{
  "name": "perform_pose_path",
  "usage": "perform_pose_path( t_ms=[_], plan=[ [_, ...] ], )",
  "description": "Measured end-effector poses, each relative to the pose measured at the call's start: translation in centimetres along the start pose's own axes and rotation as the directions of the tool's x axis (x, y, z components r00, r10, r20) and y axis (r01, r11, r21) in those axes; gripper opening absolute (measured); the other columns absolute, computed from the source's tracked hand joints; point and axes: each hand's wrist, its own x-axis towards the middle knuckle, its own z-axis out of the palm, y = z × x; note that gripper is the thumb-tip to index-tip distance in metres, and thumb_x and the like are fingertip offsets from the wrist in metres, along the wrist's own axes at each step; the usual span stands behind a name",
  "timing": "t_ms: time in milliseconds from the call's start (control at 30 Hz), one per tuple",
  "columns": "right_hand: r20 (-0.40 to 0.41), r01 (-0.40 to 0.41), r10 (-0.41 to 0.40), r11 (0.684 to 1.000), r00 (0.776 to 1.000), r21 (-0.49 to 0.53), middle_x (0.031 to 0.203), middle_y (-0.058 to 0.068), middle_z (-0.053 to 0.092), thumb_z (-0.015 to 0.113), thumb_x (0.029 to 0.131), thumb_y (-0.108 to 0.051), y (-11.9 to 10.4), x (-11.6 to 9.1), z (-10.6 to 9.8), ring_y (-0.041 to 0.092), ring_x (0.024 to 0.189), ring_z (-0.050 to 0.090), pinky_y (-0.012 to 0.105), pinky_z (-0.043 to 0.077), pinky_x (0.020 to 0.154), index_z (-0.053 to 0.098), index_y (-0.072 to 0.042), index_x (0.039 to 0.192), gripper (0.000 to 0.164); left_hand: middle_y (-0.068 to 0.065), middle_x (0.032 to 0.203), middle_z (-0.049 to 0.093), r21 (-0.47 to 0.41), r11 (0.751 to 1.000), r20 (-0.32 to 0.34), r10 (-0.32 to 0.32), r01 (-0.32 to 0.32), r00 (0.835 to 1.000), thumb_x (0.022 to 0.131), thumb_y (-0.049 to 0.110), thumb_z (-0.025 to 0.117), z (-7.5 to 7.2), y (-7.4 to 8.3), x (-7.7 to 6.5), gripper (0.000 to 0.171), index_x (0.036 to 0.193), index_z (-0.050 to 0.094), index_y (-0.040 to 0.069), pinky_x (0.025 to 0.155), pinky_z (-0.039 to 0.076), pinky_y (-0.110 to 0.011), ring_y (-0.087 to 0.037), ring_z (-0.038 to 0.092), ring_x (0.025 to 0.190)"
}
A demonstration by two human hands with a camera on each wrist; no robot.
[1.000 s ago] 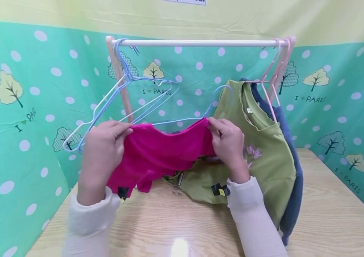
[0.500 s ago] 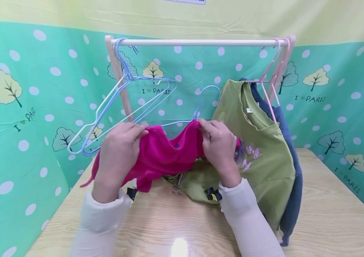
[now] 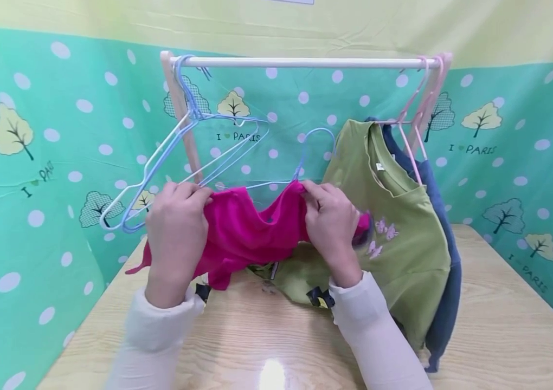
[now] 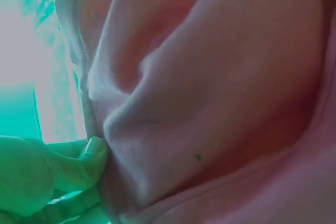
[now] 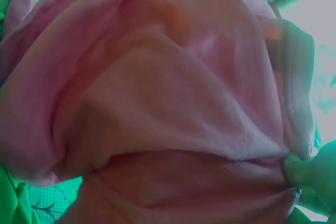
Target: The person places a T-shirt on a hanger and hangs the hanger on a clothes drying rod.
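A bright pink shirt (image 3: 252,238) is held up by its shoulders in the head view, its neckline dipping between the hands. My left hand (image 3: 179,235) pinches the left shoulder; in the left wrist view the thumb (image 4: 94,153) presses the fabric edge. The right hand (image 3: 332,222) pinches the other shoulder beside the neckline. A light blue hanger (image 3: 300,162) runs behind the neck opening, its hook rising free above the shirt. Most of its body is hidden by the cloth. In the right wrist view, pink fabric (image 5: 173,93) fills most of the picture.
A rack with a white rail (image 3: 306,63) stands behind. Blue and white hangers (image 3: 191,119) hang at its left end. At the right, a green top (image 3: 393,238) and a blue garment (image 3: 444,260) hang on pink hangers. More green cloth (image 3: 291,279) lies on the wooden table (image 3: 237,346).
Both hands have come closer together, the left moving right and the right slightly left. The shirt's neckline now sags deeper, and the blue hanger's hook has shifted left with it.
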Motion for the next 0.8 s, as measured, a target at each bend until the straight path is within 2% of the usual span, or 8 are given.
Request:
perform_pose_path(
  t_ms=[233,467,633,800],
  plan=[
    [-0.031,0.074,-0.075,0.997,0.997,-0.028,0.087,0.003,0.074,0.069,0.098,-0.017,-1.0,-0.4,0.2,0.028,0.073,0.066,0.048,0.046,0.049,0.083,-0.019,0.105,0.016,-0.021,0.093,0.069,-0.016,1.0,-0.002,0.021,-0.021,1.0,0.09,0.003,0.077,0.6,0.8,-0.2,0.018,0.107,0.078,-0.003,0.072,0.057,-0.049,-0.037,0.062,0.083],
    [-0.035,0.141,-0.14,0.99,0.989,0.017,0.088,0.004,0.075,0.067,0.096,-0.01,-1.4,-0.4,0.2,0.028,0.073,0.065,0.046,0.049,0.051,0.083,-0.016,0.105,0.018,-0.019,0.091,0.07,-0.027,0.997,-0.063,0.069,-0.071,0.996,0.093,0.001,0.073,1.3,1.3,-0.3,0.013,0.104,0.078,-0.003,0.069,0.055,-0.047,-0.037,0.061,0.08],
    [0.013,0.213,-0.217,0.968,0.976,0.129,0.093,0.009,0.074,0.069,0.098,-0.01,-0.8,0.1,0.0,0.029,0.08,0.066,0.044,0.055,0.065,0.078,-0.008,0.114,0.018,-0.018,0.091,0.072,-0.048,0.995,-0.15,0.077,-0.085,0.986,0.095,0.007,0.073,1.4,0.7,-0.2,0.013,0.101,0.079,-0.002,0.067,0.057,-0.048,-0.037,0.063,0.08],
    [0.035,0.271,-0.284,0.94,0.958,0.209,0.1,0.016,0.074,0.068,0.099,-0.012,0.1,0.8,-0.3,0.031,0.084,0.066,0.044,0.057,0.076,0.071,0.0,0.123,0.027,-0.018,0.091,0.072,-0.081,0.995,-0.221,0.035,-0.054,0.975,0.097,0.014,0.071,0.7,0.1,0.0,0.017,0.101,0.08,0.0,0.061,0.057,-0.05,-0.037,0.062,0.078]
  ],
)
